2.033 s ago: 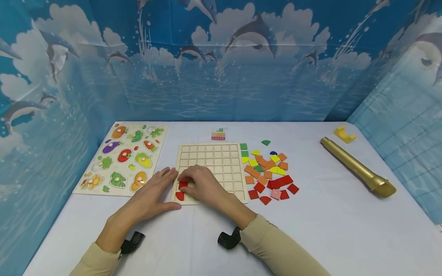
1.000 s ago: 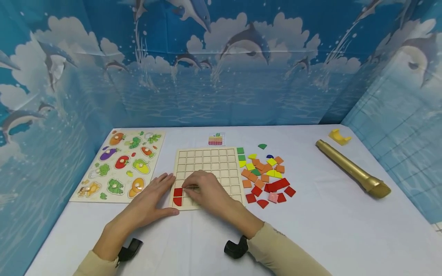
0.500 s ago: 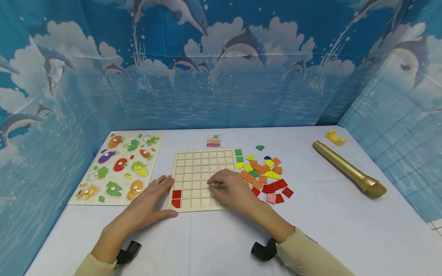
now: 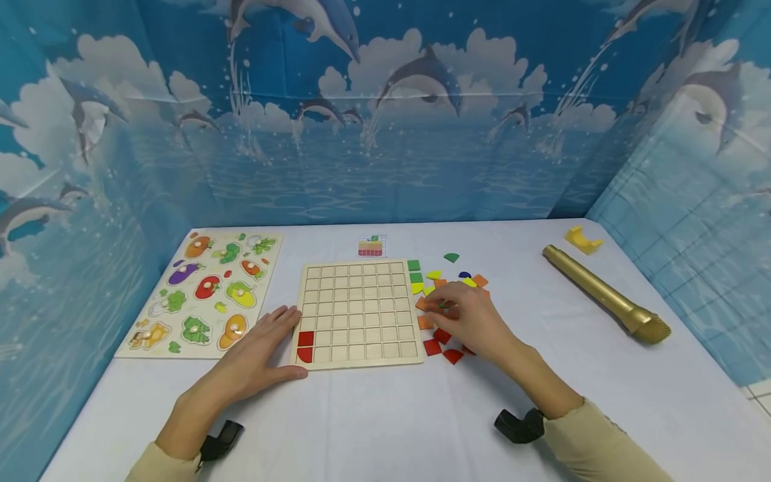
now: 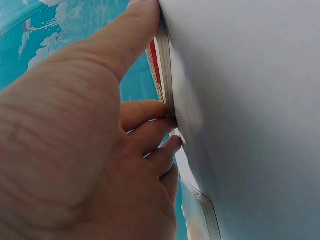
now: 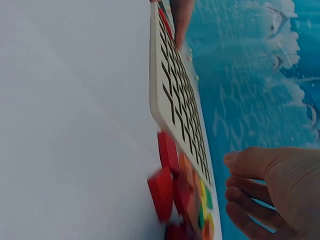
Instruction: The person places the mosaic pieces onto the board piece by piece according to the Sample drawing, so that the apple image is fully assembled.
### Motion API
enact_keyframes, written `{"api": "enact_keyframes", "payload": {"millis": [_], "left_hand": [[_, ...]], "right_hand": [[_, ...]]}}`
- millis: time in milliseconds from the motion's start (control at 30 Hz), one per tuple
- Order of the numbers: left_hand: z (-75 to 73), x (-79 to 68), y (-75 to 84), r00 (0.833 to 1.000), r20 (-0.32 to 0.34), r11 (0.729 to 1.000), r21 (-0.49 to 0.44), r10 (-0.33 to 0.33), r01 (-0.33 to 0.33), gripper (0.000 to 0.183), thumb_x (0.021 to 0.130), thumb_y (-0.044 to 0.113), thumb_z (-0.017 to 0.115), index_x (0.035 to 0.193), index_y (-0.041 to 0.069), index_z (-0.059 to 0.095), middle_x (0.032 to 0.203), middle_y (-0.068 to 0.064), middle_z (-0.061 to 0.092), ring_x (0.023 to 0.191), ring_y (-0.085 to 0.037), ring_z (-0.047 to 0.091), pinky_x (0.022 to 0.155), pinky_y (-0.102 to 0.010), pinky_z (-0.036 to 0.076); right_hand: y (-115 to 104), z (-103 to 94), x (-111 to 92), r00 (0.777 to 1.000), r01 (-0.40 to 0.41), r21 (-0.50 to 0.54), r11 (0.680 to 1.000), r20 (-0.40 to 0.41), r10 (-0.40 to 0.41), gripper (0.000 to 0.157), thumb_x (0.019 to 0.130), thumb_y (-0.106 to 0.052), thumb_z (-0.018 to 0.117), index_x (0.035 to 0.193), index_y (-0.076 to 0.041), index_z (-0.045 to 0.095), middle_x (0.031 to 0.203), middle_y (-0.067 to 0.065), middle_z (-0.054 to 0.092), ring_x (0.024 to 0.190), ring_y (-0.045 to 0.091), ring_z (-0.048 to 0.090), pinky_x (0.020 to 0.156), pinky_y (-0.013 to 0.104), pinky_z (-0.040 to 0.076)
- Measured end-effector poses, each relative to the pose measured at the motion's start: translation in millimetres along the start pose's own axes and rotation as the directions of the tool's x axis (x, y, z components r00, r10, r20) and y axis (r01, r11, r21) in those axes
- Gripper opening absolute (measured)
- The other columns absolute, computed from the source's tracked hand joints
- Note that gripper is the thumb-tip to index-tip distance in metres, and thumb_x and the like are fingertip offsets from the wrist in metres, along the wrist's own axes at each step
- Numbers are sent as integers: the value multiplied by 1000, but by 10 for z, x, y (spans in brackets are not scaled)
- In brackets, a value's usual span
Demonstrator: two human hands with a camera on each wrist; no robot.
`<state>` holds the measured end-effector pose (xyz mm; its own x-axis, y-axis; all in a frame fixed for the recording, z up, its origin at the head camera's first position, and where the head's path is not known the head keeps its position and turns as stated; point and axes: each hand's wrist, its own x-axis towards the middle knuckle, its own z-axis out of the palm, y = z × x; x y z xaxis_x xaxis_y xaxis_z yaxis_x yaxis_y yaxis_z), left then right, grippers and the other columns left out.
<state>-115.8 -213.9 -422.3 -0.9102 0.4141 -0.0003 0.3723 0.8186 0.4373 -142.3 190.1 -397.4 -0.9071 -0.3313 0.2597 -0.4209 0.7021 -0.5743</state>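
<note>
A wooden grid board (image 4: 369, 308) lies on the white table, with a red square tile (image 4: 306, 338) above a red rounded tile (image 4: 305, 355) in its lower left cells. My left hand (image 4: 255, 358) rests at the board's left side, fingers extended; in the left wrist view its thumb and fingertips touch the board's edge (image 5: 166, 70). Over the loose tiles right of the board hovers my right hand (image 4: 472, 320). Its fingers are loosely bent and no tile shows between them in the right wrist view. Beneath it are red tiles (image 6: 168, 151), partly hidden in the head view.
A vegetable knob puzzle (image 4: 205, 294) lies at the left. Behind the board is a small pattern card (image 4: 372, 246). A gold microphone (image 4: 605, 294) and a yellow curved stand (image 4: 583, 239) are at the right. Green tiles (image 4: 415, 277) lie along the board's right edge.
My right hand has left the red square tile at the board's lower left and travelled right, over the loose tiles. My left hand stays by the board. The head view has tilted slightly.
</note>
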Motion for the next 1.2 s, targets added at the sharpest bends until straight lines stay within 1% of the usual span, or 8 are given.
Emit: {"api": "enact_keyframes", "payload": {"millis": [100, 200, 333, 433, 567, 733, 867, 1200], "left_hand": [[-12, 6, -9, 1000, 5, 1000, 3, -8, 8, 104, 83, 55, 85, 164, 11, 38, 171, -11, 36, 159, -41, 28, 125, -64, 30], [-25, 17, -15, 1000, 11, 1000, 0, -11, 11, 104, 83, 55, 85, 164, 11, 37, 171, -11, 35, 160, -40, 26, 126, -64, 28], [-42, 25, -16, 1000, 13, 1000, -3, -9, 9, 104, 83, 55, 85, 164, 11, 38, 171, -11, 35, 160, -40, 26, 126, -64, 28], [-51, 22, -15, 1000, 7, 1000, 5, -11, 11, 104, 83, 54, 86, 164, 10, 38, 171, -11, 36, 159, -41, 27, 125, -64, 29], [-36, 13, -17, 1000, 6, 1000, -2, -18, 18, 104, 82, 54, 86, 164, 11, 39, 171, -11, 36, 159, -42, 27, 125, -65, 29], [1, 11, -11, 1000, 13, 1000, -7, -25, 25, 104, 83, 55, 86, 165, 12, 38, 172, -10, 35, 160, -41, 26, 125, -65, 29], [-7, 8, 0, 999, 16, 999, -3, -32, 32, 104, 83, 55, 86, 165, 13, 37, 172, -10, 35, 160, -40, 26, 125, -64, 30], [7, 12, -4, 1000, 10, 1000, -7, -14, 14, 103, 83, 54, 86, 164, 11, 38, 171, -10, 35, 160, -40, 27, 126, -63, 29]], "right_hand": [[137, -110, -68, 1000, -14, -25, 1000, -16, 14, 31, 87, -16, 88, 117, -12, 80, 106, 1, 77, 93, 21, 70, 78, 40, 64], [260, -214, -145, 999, -33, -57, 998, -13, 32, 34, 86, -17, 89, 118, -12, 79, 109, 3, 77, 95, 22, 72, 81, 43, 66], [392, -320, -248, 999, -46, -121, 992, 13, 48, 37, 83, -19, 92, 118, -13, 79, 110, 4, 77, 98, 23, 71, 84, 45, 65], [460, -363, -302, 998, -44, -145, 988, 35, 49, 38, 82, -19, 93, 118, -14, 79, 109, 3, 77, 98, 22, 70, 85, 45, 63], [541, -354, -345, 998, -32, -140, 990, 44, 38, 37, 82, -17, 92, 117, -17, 80, 109, 0, 77, 100, 20, 69, 85, 43, 62], [613, -304, -408, 999, -15, -137, 990, 37, 21, 36, 83, -16, 91, 118, -19, 80, 108, -4, 74, 100, 16, 64, 80, 34, 60], [624, -272, -425, 1000, -6, -123, 992, 28, 10, 37, 85, -17, 90, 120, -20, 80, 109, -5, 72, 99, 14, 63, 78, 28, 60], [658, -230, -453, 998, 47, -136, 990, -30, -52, 37, 82, -16, 92, 116, -21, 80, 108, -7, 72, 97, 11, 62, 76, 28, 61]]}}
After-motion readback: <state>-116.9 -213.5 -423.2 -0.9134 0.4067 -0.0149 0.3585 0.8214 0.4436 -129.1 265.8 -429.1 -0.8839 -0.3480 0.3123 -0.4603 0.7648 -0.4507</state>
